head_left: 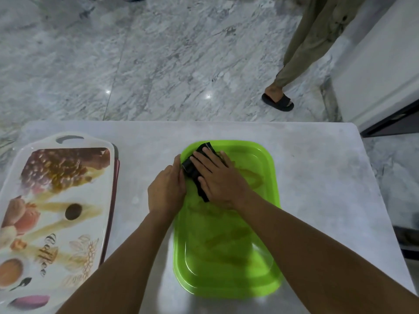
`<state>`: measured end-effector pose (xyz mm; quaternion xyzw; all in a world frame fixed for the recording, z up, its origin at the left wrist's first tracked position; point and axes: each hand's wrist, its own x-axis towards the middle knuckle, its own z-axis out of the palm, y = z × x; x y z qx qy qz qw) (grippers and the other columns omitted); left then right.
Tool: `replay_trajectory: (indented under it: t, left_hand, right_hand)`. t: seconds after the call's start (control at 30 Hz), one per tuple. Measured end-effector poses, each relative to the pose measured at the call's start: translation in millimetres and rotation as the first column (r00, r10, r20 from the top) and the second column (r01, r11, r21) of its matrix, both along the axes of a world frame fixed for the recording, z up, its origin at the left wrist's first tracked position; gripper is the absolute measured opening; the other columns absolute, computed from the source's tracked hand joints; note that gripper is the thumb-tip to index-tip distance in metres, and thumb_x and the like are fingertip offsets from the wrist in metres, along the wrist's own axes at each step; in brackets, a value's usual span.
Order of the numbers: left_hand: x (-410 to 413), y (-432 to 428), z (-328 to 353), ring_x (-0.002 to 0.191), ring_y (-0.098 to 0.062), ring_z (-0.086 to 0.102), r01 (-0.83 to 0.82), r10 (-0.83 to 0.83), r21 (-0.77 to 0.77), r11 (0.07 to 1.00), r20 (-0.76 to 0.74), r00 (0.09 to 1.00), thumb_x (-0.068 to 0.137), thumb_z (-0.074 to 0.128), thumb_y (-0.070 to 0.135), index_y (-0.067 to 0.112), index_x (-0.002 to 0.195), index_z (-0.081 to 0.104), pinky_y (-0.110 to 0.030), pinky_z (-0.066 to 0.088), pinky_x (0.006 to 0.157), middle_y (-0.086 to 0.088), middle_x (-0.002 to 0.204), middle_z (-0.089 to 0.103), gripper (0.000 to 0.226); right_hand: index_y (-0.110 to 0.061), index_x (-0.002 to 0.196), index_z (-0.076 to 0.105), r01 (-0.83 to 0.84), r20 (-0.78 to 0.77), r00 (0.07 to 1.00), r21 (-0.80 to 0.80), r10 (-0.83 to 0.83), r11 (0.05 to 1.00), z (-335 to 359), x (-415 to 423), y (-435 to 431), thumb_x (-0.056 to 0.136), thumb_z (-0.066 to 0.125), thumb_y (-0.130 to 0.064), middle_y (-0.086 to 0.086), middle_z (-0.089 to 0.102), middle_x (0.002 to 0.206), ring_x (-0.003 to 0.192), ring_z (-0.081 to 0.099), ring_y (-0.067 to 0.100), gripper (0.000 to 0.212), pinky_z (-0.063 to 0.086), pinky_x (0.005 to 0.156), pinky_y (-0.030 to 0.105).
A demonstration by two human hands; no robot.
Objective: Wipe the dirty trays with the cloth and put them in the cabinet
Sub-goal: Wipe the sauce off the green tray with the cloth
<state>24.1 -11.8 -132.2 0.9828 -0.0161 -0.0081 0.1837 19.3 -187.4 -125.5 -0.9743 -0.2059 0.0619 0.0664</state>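
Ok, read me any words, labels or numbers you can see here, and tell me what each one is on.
"Coffee": dark ornate script on the printed tray, running along its length.
The green tray and the cloth show no writing.
No other words, numbers or signs can be seen.

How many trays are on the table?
3: the green tray in the middle, the printed tray on the left, a pink tray edge peeking from under it. More may hide beneath.

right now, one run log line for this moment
step: wiping | right hand: flat on black cloth in green tray | left hand: grips tray rim | printed tray: untouched
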Motion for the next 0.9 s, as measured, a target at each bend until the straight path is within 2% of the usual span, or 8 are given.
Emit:
replay_trajectory:
  t: [0.13, 0.27, 0.5, 0.67, 0.9]
  left_hand:
    - [-0.1, -3.5, 3.0, 0.070, -0.026, 0.061, -0.016, 0.016, 0.013, 1.000, -0.009, 1.000, 0.101, 0.033, 0.029, 0.026, 0.141, 0.041, -0.033, 0.044, 0.053, 0.000, 0.086, 0.064, 0.041]
    - [-1.3, -6.5, 4.2, 0.063, -0.020, 0.053, -0.040, 0.040, 0.012, 0.999, 0.004, 0.999, 0.101, 0.034, 0.029, 0.029, 0.134, 0.044, -0.030, 0.037, 0.051, 0.004, 0.084, 0.063, 0.035]
    - [-3.9, -7.9, 7.9, 0.075, -0.022, 0.061, -0.054, 0.054, -0.023, 0.998, 0.018, 0.998, 0.102, 0.035, 0.032, 0.031, 0.129, 0.049, -0.034, 0.049, 0.057, 0.008, 0.093, 0.066, 0.031]
    - [-3.6, -8.5, 6.1, 0.076, -0.026, 0.061, -0.065, 0.065, -0.020, 0.998, 0.020, 0.998, 0.102, 0.037, 0.033, 0.029, 0.127, 0.051, -0.033, 0.042, 0.056, 0.005, 0.093, 0.067, 0.028]
    - [-4.9, -10.5, 9.0, 0.082, -0.030, 0.062, -0.079, 0.079, -0.034, 0.996, 0.019, 0.997, 0.101, 0.039, 0.031, 0.027, 0.128, 0.052, -0.036, 0.044, 0.061, 0.000, 0.097, 0.068, 0.030]
  right_hand:
    - [-0.024, 0.160, 0.026, 0.047, 0.025, 0.999, 0.029, -0.048, 0.998, -2.5, -1.6, 1.8, 0.102, 0.023, -0.039, -0.006, 0.019, 0.168, 0.156, 0.008, 0.015, 0.059, 0.007, 0.124, 0.053]
    - [-0.025, 0.158, 0.030, 0.099, 0.043, 0.994, 0.050, -0.101, 0.994, -3.4, -4.8, 4.0, 0.103, 0.028, -0.039, -0.007, 0.024, 0.166, 0.156, 0.013, 0.013, 0.058, 0.006, 0.123, 0.055]
    - [-0.024, 0.159, 0.029, 0.205, 0.018, 0.978, 0.093, -0.208, 0.974, -2.8, -11.1, 3.9, 0.104, 0.029, -0.039, -0.009, 0.023, 0.166, 0.156, 0.011, 0.013, 0.056, 0.002, 0.124, 0.055]
    - [-0.024, 0.160, 0.025, 0.295, 0.032, 0.955, 0.016, -0.296, 0.955, -3.7, -19.9, -23.7, 0.103, 0.021, -0.041, -0.008, 0.022, 0.167, 0.156, 0.010, 0.015, 0.059, 0.004, 0.122, 0.061]
    - [-0.017, 0.158, 0.031, 0.399, 0.099, 0.916, -0.123, -0.389, 0.909, 0.7, -39.4, -66.3, 0.103, 0.018, -0.041, 0.001, 0.033, 0.163, 0.154, 0.022, 0.022, 0.061, 0.001, 0.120, 0.066]
